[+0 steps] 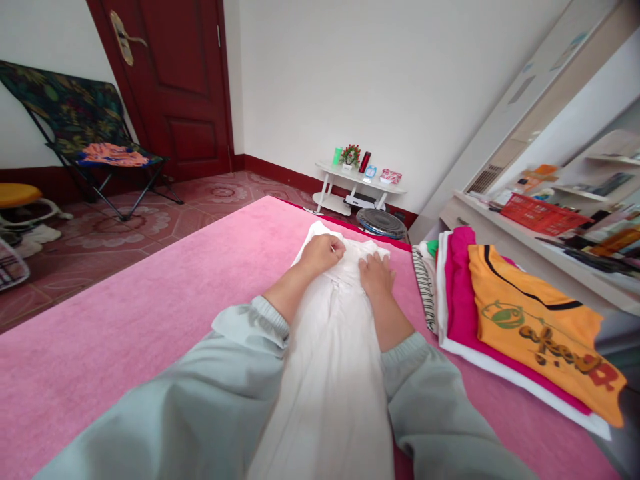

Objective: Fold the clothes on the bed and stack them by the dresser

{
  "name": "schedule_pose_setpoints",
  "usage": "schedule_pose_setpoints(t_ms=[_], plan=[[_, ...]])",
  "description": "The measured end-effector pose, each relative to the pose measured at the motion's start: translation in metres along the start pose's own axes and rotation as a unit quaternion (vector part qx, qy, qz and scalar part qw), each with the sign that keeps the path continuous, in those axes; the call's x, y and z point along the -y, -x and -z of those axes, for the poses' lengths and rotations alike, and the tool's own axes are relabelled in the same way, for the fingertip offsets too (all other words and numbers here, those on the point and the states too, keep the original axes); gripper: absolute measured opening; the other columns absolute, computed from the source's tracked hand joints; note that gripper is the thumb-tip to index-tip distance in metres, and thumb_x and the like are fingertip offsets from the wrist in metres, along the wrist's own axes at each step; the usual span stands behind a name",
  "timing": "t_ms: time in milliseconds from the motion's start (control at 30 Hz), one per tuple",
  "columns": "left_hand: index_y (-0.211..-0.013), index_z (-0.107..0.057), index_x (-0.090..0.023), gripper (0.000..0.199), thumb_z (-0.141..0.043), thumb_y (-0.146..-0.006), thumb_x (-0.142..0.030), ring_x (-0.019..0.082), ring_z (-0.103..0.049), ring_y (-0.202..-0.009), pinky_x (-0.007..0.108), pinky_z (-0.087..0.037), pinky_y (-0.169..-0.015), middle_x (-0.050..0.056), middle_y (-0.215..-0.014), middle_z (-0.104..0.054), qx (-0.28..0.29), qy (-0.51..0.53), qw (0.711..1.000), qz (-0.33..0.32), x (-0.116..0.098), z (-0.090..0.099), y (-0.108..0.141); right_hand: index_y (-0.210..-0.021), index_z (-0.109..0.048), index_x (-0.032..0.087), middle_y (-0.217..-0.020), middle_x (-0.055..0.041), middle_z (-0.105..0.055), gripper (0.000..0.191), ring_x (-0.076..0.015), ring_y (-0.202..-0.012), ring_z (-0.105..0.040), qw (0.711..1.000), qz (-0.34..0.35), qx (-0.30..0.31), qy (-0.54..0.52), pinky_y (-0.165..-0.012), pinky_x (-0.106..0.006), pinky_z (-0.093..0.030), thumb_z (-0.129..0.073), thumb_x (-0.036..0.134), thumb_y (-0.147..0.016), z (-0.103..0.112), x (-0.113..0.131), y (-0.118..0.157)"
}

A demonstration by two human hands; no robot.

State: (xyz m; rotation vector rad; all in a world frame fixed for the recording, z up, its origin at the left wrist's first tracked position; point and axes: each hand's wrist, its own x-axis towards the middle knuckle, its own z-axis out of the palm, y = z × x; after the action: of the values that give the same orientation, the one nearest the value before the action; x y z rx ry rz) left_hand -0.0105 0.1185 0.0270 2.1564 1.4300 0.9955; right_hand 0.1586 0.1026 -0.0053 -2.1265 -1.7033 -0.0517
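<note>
A long white garment (334, 373) lies lengthwise on the pink bedspread (175, 300), running from the bottom edge of the view away from me. At its far end my left hand (321, 254) is closed, thumb and fingers pinched together at the cloth. To the right, my right hand (378, 272) rests on the same end with its fingers stretched over the fabric. Small wrinkles gather between the two hands. What kind of garment it is, I cannot tell.
Folded clothes, topped by an orange shirt (540, 333), are stacked at the right edge of the bed. A white side table (360, 177) stands past the far edge. A folding chair (90, 120) is at the left. A red basket (543, 215) sits on the dresser.
</note>
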Motion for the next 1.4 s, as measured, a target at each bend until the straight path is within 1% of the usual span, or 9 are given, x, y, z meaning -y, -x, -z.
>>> schedule_pose_setpoints(t_ms=[133, 300, 467, 600, 700, 867, 1100, 1300, 1400], plan=[[-0.077, -0.072, -0.022, 0.02, -0.062, -0.075, -0.039, 0.019, -0.062, -0.076, 0.027, -0.046, -0.069, 0.003, -0.08, -0.07, 0.046, -0.049, 0.997, 0.024, -0.002, -0.007, 0.006, -0.144, -0.03, 0.018, -0.154, -0.0097, -0.017, 0.065, -0.0301, -0.141, -0.013, 0.996, -0.03, 0.088, 0.018, -0.107, -0.061, -0.014, -0.025, 0.053, -0.09, -0.007, -0.004, -0.015], [-0.077, -0.072, -0.025, 0.015, -0.065, -0.069, -0.035, 0.017, -0.062, -0.078, 0.024, -0.044, -0.065, 0.002, -0.084, -0.07, 0.067, -0.075, 0.991, 0.093, 0.009, -0.006, 0.006, -0.148, -0.019, 0.018, -0.156, -0.0068, -0.009, 0.075, -0.0276, -0.142, -0.009, 0.984, 0.018, 0.172, 0.038, -0.11, -0.057, -0.014, -0.024, 0.062, -0.087, -0.003, -0.019, -0.028], [-0.076, -0.071, -0.024, 0.015, -0.066, -0.069, -0.037, 0.016, -0.061, -0.076, 0.023, -0.043, -0.063, 0.001, -0.084, -0.07, 0.069, -0.066, 0.99, 0.1, 0.013, -0.006, 0.004, -0.148, -0.02, 0.017, -0.155, -0.011, -0.012, 0.077, -0.028, -0.142, -0.011, 0.993, -0.001, 0.111, 0.042, -0.11, -0.056, -0.016, -0.023, 0.064, -0.087, -0.007, -0.023, -0.027], [-0.073, -0.07, -0.024, 0.035, -0.069, -0.062, -0.058, 0.017, -0.061, -0.074, 0.024, -0.043, -0.064, 0.001, -0.081, -0.07, 0.072, -0.042, 0.99, 0.111, 0.015, -0.008, 0.004, -0.147, -0.02, 0.014, -0.154, -0.0161, -0.012, 0.081, -0.0329, -0.14, -0.013, 0.995, -0.053, 0.056, 0.059, -0.108, -0.061, -0.012, -0.023, 0.067, -0.085, -0.011, -0.02, -0.022], [-0.073, -0.069, -0.023, 0.045, -0.071, -0.055, -0.064, 0.016, -0.06, -0.072, 0.023, -0.042, -0.061, 0.0, -0.078, -0.068, 0.082, -0.023, 0.992, 0.096, 0.019, -0.01, 0.004, -0.147, -0.022, 0.013, -0.155, -0.0156, -0.011, 0.072, -0.0315, -0.141, -0.01, 0.994, -0.004, -0.01, 0.105, -0.109, -0.061, -0.003, -0.024, 0.058, -0.09, -0.009, -0.017, -0.015], [-0.081, -0.069, -0.021, 0.037, -0.069, -0.064, -0.055, 0.013, -0.058, -0.068, 0.022, -0.042, -0.06, -0.001, -0.075, -0.065, 0.082, 0.011, 0.994, 0.066, 0.033, -0.018, 0.005, -0.148, -0.019, 0.02, -0.156, -0.0091, -0.012, 0.063, -0.0243, -0.142, -0.007, 0.981, 0.138, -0.003, 0.134, -0.111, -0.055, -0.004, -0.023, 0.052, -0.093, 0.001, -0.015, 0.0], [-0.109, -0.062, -0.017, 0.035, -0.063, -0.075, -0.022, 0.014, -0.06, -0.088, 0.024, -0.046, -0.082, 0.003, -0.1, -0.065, 0.057, 0.064, 0.996, -0.017, 0.044, -0.014, 0.027, -0.149, -0.011, 0.021, -0.156, -0.0071, -0.008, 0.069, -0.0245, -0.143, -0.005, 0.985, 0.102, 0.054, 0.129, -0.111, -0.055, -0.008, -0.015, 0.06, -0.092, 0.018, -0.027, 0.035], [-0.1, -0.063, -0.018, 0.032, -0.062, -0.07, -0.009, 0.019, -0.056, -0.106, 0.031, -0.041, -0.096, 0.006, -0.11, -0.064, 0.024, 0.059, 0.998, -0.019, 0.034, 0.007, 0.069, -0.148, -0.019, 0.021, -0.156, -0.0098, -0.012, 0.064, -0.0253, -0.143, -0.007, 0.989, 0.059, 0.054, 0.128, -0.111, -0.055, -0.01, -0.023, 0.054, -0.093, 0.032, -0.027, 0.075], [-0.1, -0.064, -0.02, 0.033, -0.061, -0.069, -0.007, 0.02, -0.055, -0.109, 0.032, -0.039, -0.099, 0.005, -0.113, -0.063, 0.008, 0.058, 0.998, -0.017, 0.028, 0.015, 0.09, -0.144, -0.031, 0.021, -0.154, -0.0092, -0.017, 0.058, -0.0269, -0.142, -0.01, 0.991, 0.083, 0.024, 0.106, -0.111, -0.055, -0.008, -0.037, 0.041, -0.09, 0.044, -0.018, 0.096]])
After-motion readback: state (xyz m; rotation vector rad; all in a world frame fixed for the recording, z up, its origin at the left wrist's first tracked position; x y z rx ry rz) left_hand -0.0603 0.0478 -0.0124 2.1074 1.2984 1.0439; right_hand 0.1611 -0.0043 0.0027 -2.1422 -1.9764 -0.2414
